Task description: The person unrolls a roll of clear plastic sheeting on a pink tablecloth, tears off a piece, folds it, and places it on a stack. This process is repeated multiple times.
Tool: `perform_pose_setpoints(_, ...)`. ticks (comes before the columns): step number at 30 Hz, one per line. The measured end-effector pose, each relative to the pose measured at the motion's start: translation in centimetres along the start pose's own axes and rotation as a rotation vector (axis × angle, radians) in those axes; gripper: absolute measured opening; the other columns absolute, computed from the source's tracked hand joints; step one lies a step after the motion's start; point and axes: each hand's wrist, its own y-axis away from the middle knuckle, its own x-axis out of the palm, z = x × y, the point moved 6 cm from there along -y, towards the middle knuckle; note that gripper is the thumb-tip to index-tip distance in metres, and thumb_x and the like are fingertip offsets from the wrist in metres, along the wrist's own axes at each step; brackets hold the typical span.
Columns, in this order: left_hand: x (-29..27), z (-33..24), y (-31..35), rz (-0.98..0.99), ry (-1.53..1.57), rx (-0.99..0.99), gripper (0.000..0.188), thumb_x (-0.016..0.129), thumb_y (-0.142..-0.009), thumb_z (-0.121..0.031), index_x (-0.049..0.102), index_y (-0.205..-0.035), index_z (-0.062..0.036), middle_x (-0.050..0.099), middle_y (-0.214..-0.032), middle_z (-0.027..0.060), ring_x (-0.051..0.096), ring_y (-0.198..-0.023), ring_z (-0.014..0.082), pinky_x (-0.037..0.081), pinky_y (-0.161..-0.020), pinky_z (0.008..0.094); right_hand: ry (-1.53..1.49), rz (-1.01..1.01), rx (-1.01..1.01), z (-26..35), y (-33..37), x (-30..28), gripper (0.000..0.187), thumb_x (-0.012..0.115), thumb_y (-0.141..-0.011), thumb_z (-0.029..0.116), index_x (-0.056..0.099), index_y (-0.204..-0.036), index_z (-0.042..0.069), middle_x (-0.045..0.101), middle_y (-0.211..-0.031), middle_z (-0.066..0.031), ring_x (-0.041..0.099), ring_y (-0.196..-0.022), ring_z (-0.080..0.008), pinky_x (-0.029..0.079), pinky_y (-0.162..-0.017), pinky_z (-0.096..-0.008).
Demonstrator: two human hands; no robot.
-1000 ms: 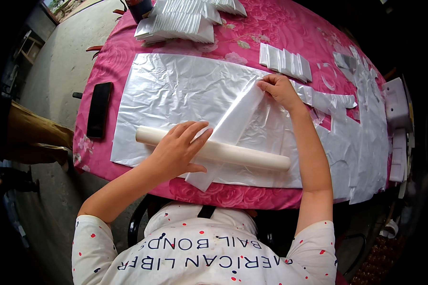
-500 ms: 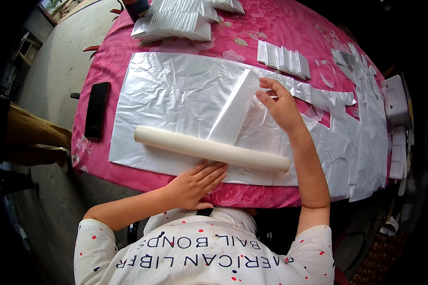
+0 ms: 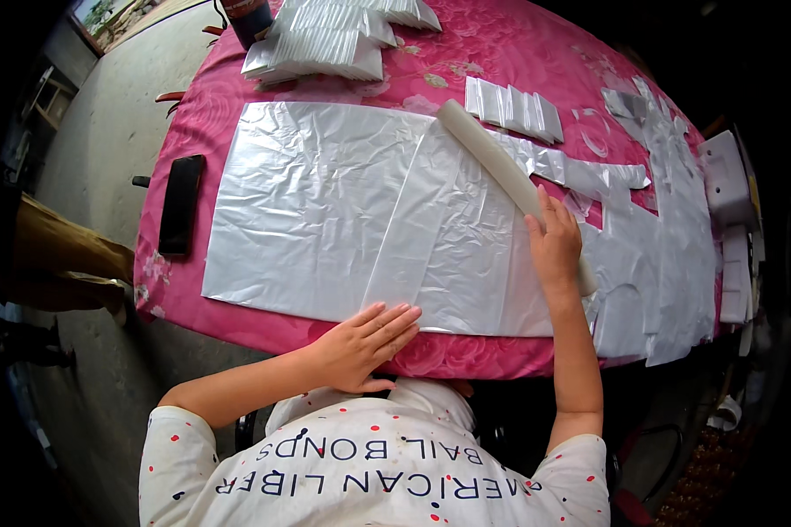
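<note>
A crinkled silvery-white plastic sheet (image 3: 312, 202) lies spread on the table, with a folded strip (image 3: 404, 220) slanting across its middle. My left hand (image 3: 369, 344) rests flat at the sheet's near edge, its fingers stretched and pressing on the plastic. At the right, my right hand (image 3: 555, 246) grips a long off-white rolling rod (image 3: 483, 154), thumb on one side and fingers along the other. The rod lies at a slant over the sheet's right part, its far end near the back edge. My palm covers part of it.
Stacks of pleated plastic (image 3: 321, 48) stand at the far left beside a dark container (image 3: 248, 19). A smaller pleated bundle (image 3: 514, 110) sits beyond the rod. Cut plastic scraps (image 3: 668, 246) cover the right side. A black phone (image 3: 181, 206) lies on the pink tablecloth (image 3: 171, 105).
The rod has swung from lying crosswise near me to a slant at the right, now under my right hand, which was empty before. My left hand has stayed in place.
</note>
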Motion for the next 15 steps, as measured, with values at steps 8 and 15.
perform_pose_setpoints(8,0.1,0.5,-0.2,-0.005,-0.103,-0.035,0.081,0.052,-0.078,-0.052,0.033,-0.135,0.0022,0.028,-0.144,0.0161,0.025,-0.134,0.0262,0.017,-0.110,0.0421,-0.309,0.214,-0.257,8.2,3.3,-2.1,0.053,0.070,-0.067,0.009,0.056,-0.118,0.010,0.058,-0.108,-0.0089,0.055,-0.095,-0.0272,0.043,-0.082,-0.0395)
perform_pose_setpoints(15,1.6,-1.4,-0.5,-0.035,-0.167,-0.161,0.080,0.055,-0.075,-0.050,0.034,-0.134,0.0011,0.029,-0.143,0.0158,0.026,-0.134,0.0274,0.020,-0.108,0.0432,-0.291,0.263,-0.387,11.6,1.6,1.3,0.049,0.068,-0.070,0.012,0.057,-0.117,0.011,0.057,-0.112,-0.0070,0.051,-0.106,-0.0252,0.037,-0.095,-0.0433)
